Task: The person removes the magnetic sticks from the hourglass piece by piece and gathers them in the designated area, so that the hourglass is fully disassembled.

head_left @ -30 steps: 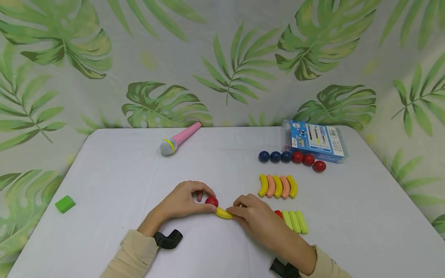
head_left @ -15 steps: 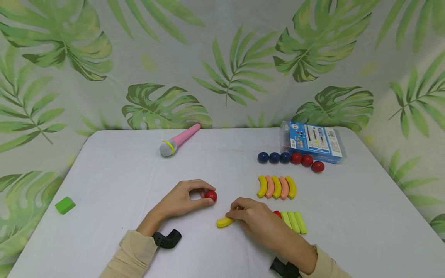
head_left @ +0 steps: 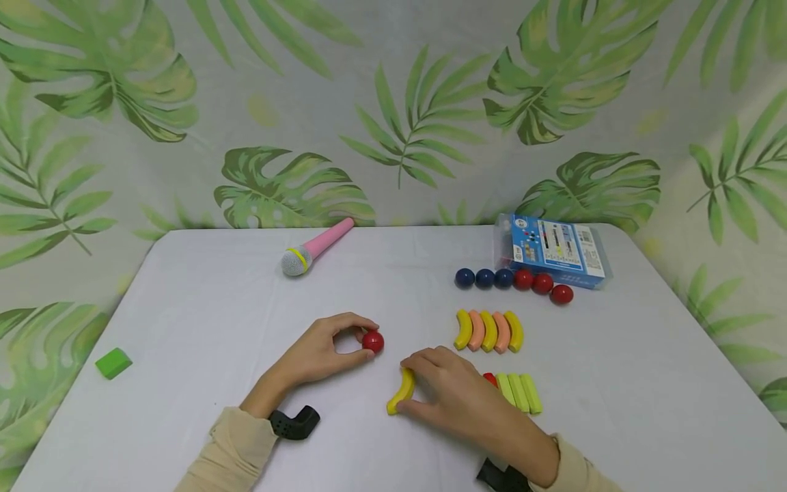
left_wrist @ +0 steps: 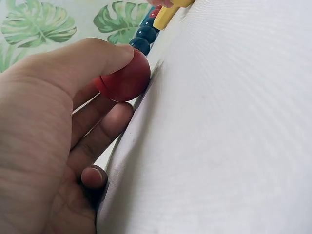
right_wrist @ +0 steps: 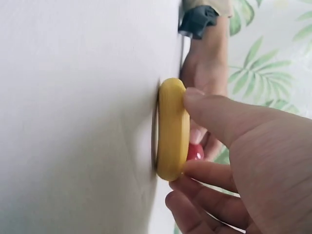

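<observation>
A red ball (head_left: 373,342) sits between the thumb and fingers of my left hand (head_left: 326,350), near the middle of the table. In the left wrist view the thumb lies over the top of this red ball (left_wrist: 127,80), close to the white cloth. To its right my right hand (head_left: 449,393) pinches a small yellow curved piece (head_left: 402,393), shaped like a banana, at both ends. The right wrist view shows the same yellow curved piece (right_wrist: 173,131) held near the cloth, thumb at one end and fingertips at the other.
Rightward lie a row of yellow and pink curved pieces (head_left: 489,331) and several light green sticks (head_left: 518,393) beside a red one. Blue balls (head_left: 484,279) and red balls (head_left: 542,283) line up before a blue box (head_left: 556,249). A pink microphone (head_left: 316,247) and green block (head_left: 113,363) lie leftward.
The yellow curved piece has come away from the red ball and been turned from crosswise to nearly lengthwise in my right hand. My left hand has moved slightly away from me with the ball.
</observation>
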Action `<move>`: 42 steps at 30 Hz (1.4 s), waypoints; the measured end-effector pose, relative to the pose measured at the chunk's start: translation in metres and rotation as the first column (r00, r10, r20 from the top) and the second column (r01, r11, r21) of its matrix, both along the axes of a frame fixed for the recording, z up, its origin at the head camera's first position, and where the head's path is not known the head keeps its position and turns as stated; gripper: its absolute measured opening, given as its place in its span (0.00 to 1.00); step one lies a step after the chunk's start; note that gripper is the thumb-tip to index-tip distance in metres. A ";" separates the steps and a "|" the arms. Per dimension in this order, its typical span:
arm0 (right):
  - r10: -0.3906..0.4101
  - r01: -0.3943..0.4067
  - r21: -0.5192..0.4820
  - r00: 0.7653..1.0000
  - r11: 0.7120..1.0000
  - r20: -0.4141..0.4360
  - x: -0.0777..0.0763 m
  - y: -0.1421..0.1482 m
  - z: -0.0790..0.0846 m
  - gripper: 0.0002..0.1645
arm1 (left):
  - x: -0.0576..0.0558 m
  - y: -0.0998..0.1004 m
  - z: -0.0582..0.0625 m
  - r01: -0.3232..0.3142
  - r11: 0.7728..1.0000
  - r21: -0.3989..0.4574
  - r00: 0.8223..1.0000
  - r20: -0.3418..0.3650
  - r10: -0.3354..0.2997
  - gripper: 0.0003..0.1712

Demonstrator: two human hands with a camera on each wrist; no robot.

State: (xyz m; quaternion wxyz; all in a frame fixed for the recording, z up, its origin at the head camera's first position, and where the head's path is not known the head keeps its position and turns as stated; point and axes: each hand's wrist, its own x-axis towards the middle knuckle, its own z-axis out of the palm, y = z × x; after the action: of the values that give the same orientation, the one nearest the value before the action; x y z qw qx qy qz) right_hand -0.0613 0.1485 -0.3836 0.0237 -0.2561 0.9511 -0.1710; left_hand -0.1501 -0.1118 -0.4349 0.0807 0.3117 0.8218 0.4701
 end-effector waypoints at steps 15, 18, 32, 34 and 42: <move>0.107 -0.109 0.012 0.986 0.994 0.130 0.009 -0.009 -0.002 0.27 | 0.001 0.001 0.002 -0.007 1.000 0.012 1.000 0.018 0.007 0.20; 0.132 -0.135 0.012 0.981 0.991 0.141 0.010 -0.008 -0.001 0.26 | 0.002 0.000 0.002 -0.004 1.000 0.013 1.000 0.014 0.004 0.19; 0.065 -0.065 -0.003 0.984 0.998 0.165 -0.002 0.007 0.022 0.39 | 0.002 0.001 0.000 -0.020 1.000 0.004 0.999 0.031 0.020 0.18; 0.058 -0.055 -0.019 0.987 0.998 0.152 -0.009 0.019 0.028 0.40 | 0.002 0.001 0.001 -0.021 1.000 0.002 0.999 0.036 0.021 0.18; 0.001 0.010 -0.148 0.998 0.989 0.068 -0.040 0.087 0.038 0.40 | 0.002 0.001 0.001 -0.023 1.000 0.001 0.999 0.035 0.023 0.18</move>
State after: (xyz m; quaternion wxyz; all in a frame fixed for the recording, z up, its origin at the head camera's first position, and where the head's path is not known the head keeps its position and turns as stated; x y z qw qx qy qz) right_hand -0.1012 0.2358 -0.3461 0.0366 -0.2490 0.9349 -0.2501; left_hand -0.1485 -0.1109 -0.4341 0.0897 0.2940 0.8235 0.4768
